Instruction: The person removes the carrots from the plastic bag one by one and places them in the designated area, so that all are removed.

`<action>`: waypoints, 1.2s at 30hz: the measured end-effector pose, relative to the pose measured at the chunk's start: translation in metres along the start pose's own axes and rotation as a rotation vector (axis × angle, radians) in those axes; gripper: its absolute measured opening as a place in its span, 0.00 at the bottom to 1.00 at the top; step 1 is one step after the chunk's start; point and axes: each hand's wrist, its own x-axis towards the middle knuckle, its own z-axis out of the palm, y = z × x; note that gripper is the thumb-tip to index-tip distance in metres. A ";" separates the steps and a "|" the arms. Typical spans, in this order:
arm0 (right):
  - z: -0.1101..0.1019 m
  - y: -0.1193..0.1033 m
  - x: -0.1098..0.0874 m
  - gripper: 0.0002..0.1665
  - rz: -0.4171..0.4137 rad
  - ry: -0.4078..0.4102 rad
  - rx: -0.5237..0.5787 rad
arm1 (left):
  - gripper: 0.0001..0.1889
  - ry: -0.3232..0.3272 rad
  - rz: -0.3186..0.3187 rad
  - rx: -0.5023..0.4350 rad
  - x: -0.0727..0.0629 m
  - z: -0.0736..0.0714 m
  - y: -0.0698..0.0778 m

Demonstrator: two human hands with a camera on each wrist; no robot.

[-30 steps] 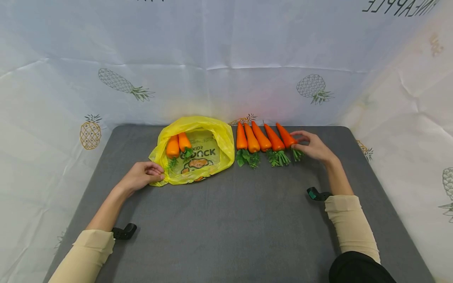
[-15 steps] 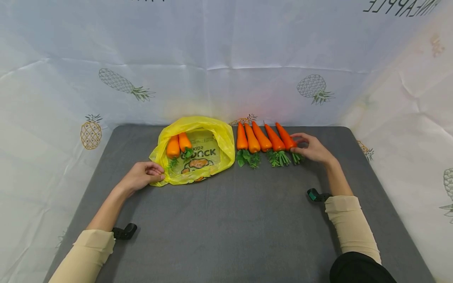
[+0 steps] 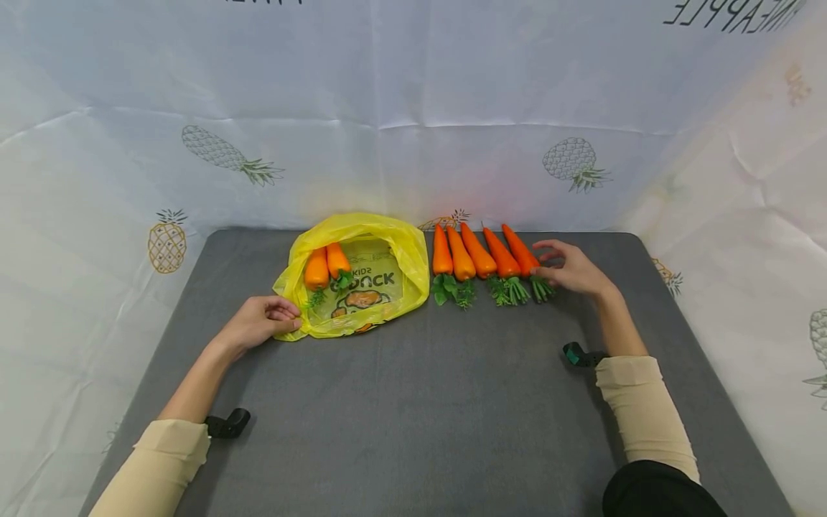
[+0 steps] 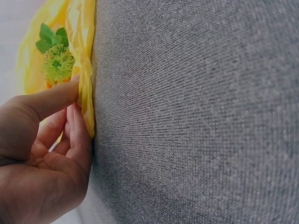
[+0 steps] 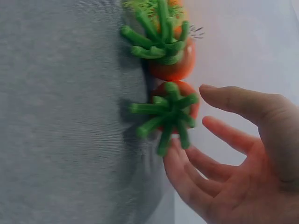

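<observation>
At the left, a yellow plastic bag (image 3: 413, 269) lies with its mouth spread, and two orange carrots (image 3: 316, 269) with green tops show inside it. My left hand (image 3: 255, 321) pinches the bag's near left edge between thumb and fingers. To the right of the bag, several carrots (image 3: 476, 250) lie side by side, tips away from me and leafy tops toward me. My right hand (image 3: 571, 269) is at the rightmost carrot (image 3: 519, 248), thumb and fingers spread about its thick end. In the right wrist view a small gap shows between the thumb and that carrot (image 5: 194, 105).
A grey cloth-covered table (image 3: 400, 416) lies under everything. White sheeting (image 3: 413, 172) printed with pineapples stands behind the table and along its sides. Dark wrist-worn cameras (image 3: 227, 424) jut inward from both forearms.
The rightmost carrot has turned slightly, its tip a little left and its green top nearer me. My right thumb has shifted a little at its thick end. The left hand and bag stay put.
</observation>
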 end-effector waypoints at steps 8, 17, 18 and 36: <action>-0.008 -0.017 0.003 0.37 -0.010 0.070 -0.034 | 0.17 -0.004 0.006 -0.003 -0.001 0.000 0.000; -0.001 -0.052 0.007 0.33 -0.095 0.141 0.014 | 0.17 -0.004 -0.005 -0.004 0.000 0.000 0.000; 0.000 -0.057 0.008 0.33 -0.118 0.144 0.021 | 0.17 -0.004 -0.006 -0.003 0.000 0.000 0.000; 0.050 -0.106 0.040 0.27 -0.308 0.138 0.117 | 0.17 -0.001 -0.001 0.006 -0.001 0.000 0.000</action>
